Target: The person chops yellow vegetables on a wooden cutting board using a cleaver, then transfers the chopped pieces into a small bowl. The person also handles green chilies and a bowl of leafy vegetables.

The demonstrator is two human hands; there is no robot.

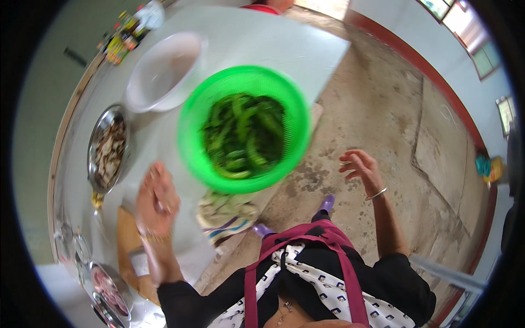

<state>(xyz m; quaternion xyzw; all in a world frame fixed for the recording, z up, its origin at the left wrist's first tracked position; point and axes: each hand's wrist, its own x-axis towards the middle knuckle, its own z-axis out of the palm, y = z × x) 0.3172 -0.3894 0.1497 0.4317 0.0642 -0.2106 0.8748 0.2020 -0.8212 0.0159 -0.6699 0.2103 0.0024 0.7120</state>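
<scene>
A bright green plastic colander [192, 164] holding green peppers [246, 135] stands near the table's edge, slightly blurred. My left hand [158, 201] is over the table to the left of the colander, fingers loosely spread and holding nothing. Out past the table edge, above the floor, my right hand [361, 166] hangs with its fingers apart and bent, also holding nothing. Between my left hand and the table edge lies a crumpled striped cloth [227, 215], just below the colander. Neither hand touches the colander.
A white basin [160, 78] stands behind the colander, with bottles [127, 37] at the far left. Metal bowls hold sliced food [108, 153] and raw meat [108, 289]. A wooden board [127, 238] with a cleaver-like blade [139, 262] lies beneath my left forearm.
</scene>
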